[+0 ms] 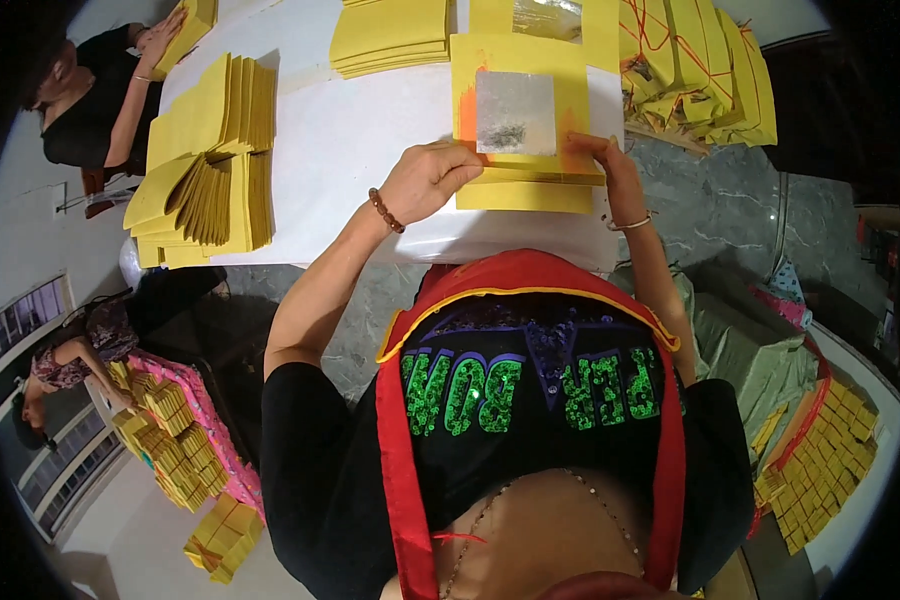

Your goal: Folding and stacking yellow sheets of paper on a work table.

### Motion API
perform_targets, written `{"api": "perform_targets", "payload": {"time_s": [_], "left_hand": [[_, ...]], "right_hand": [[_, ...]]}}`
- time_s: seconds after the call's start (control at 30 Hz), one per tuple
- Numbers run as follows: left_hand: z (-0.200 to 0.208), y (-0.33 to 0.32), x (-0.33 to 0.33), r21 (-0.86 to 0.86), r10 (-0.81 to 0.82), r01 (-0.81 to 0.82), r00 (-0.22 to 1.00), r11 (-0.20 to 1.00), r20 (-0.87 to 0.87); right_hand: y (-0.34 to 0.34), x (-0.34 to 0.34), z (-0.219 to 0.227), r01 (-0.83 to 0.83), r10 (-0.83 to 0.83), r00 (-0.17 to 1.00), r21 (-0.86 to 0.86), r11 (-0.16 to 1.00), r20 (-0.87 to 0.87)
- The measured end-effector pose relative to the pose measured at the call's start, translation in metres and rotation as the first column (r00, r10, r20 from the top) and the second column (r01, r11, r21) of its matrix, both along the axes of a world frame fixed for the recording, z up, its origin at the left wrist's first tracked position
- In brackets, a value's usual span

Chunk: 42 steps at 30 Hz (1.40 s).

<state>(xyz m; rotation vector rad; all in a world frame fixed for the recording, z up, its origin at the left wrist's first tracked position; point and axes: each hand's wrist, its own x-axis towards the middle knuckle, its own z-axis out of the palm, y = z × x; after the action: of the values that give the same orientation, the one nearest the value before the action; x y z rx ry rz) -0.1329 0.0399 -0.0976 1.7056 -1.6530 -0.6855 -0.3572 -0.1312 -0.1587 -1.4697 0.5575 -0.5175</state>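
Observation:
A stack of yellow paper sheets [530,185] lies on a white table [350,140] in front of me. The top sheet carries a silver foil square [515,112] with orange smears beside it. My left hand [428,180] has its fingers curled, pressing the left edge of the stack. My right hand [602,160] pinches the stack's right lower corner with its fingertips. Both wrists wear bracelets.
Fanned piles of yellow sheets [205,165] lie at the table's left, more stacks [390,35] at the far side. Tied yellow bundles [705,70] sit at the right. One person [90,90] works at the far left, another [70,360] bends over stacked bundles [170,430] on the floor.

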Motion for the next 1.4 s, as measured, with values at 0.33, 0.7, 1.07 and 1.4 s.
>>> {"api": "perform_targets", "payload": {"time_s": [0.33, 0.7, 1.07, 1.4], "left_hand": [[-0.018, -0.009, 0.012, 0.281, 0.155, -0.056, 0.926, 0.958, -0.344], [-0.007, -0.001, 0.013, -0.118, 0.020, -0.031, 0.996, 0.993, -0.087], [-0.028, -0.001, 0.002, -0.385, 0.171, 0.095, 0.783, 0.918, 0.598], [-0.030, 0.016, -0.014, -0.293, 0.142, -0.096, 0.980, 0.951, 0.139]], "right_hand": [[-0.001, -0.002, -0.002, 0.020, -0.012, 0.997, 0.092, 0.996, -0.080], [0.003, -0.005, -0.009, -0.031, 0.032, 0.999, 0.071, 0.997, -0.014], [-0.001, 0.002, 0.032, -0.078, -0.102, 0.984, -0.877, 0.474, -0.143], [0.003, -0.005, 0.025, -0.290, 0.175, 0.956, -0.690, 0.663, -0.233]]}}
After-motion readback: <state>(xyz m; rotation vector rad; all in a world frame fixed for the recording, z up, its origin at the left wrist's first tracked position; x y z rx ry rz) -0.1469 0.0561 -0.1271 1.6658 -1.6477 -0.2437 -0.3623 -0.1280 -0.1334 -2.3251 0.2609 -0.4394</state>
